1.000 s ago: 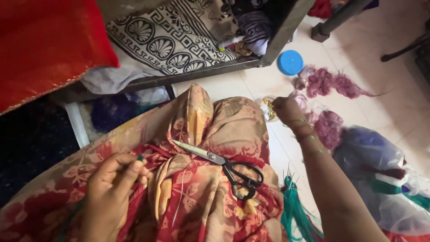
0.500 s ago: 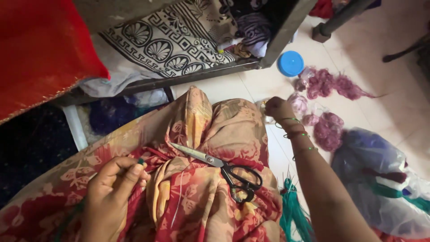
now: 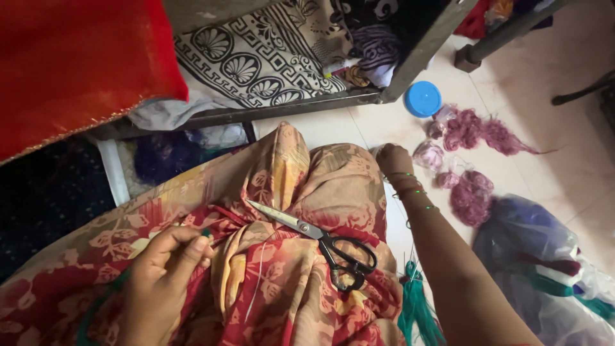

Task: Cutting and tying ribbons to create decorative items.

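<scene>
My left hand (image 3: 168, 266) rests on the red and orange floral cloth (image 3: 282, 288) over my lap, its fingers pinched on a thin green strand (image 3: 206, 232). Scissors (image 3: 320, 240) with black handles lie on the cloth, blades pointing up-left. My right hand (image 3: 392, 160), with green bangles at the wrist, reaches out to the floor past my knee, fingers curled downward; what it holds, if anything, is hidden. Teal threads (image 3: 416, 307) hang beside my right forearm.
Purple and pink thread bundles (image 3: 471, 192) lie on the tiled floor near my right hand, with a blue round lid (image 3: 422, 98) beyond. A clear plastic bag (image 3: 544, 269) sits at right. A metal-framed shelf (image 3: 410, 57) with patterned cloths and a red fabric (image 3: 70, 64) lie ahead.
My right hand has drawn slightly left and nearer along the floor beside my knee. My left hand and the scissors stay where they were.
</scene>
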